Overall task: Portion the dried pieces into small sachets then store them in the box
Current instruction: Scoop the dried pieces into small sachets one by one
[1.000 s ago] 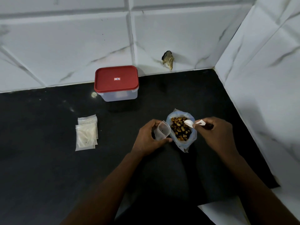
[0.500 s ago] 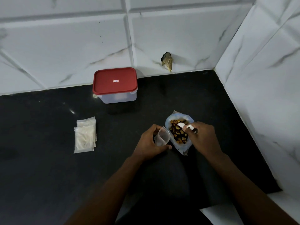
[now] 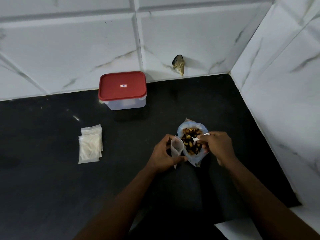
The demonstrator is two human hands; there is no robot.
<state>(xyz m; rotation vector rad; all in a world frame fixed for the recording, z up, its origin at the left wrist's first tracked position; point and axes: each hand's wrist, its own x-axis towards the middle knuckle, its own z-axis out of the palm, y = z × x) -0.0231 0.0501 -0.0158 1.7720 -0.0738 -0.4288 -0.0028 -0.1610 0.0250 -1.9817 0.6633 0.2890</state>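
Left hand [image 3: 162,153]: fingers [image 3: 165,140] curled round an open sachet [image 3: 176,148], mouth up, just left of the bag [image 3: 195,161]. Right hand [image 3: 216,146] pinches a white spoon [image 3: 196,139], its bowl down in the dried pieces [image 3: 191,146] inside the bag. Box [image 3: 126,104], red lid [image 3: 122,80] on, far left by the wall. Flat sachet stack [image 3: 90,146] on the table [image 3: 52,187], well left of the hands.

Grips open sachet [image 3: 176,147] in left hand [image 3: 161,154]; with right hand [image 3: 218,146], holds white spoon [image 3: 196,139] inside bag [image 3: 195,159] of dried pieces [image 3: 189,147].
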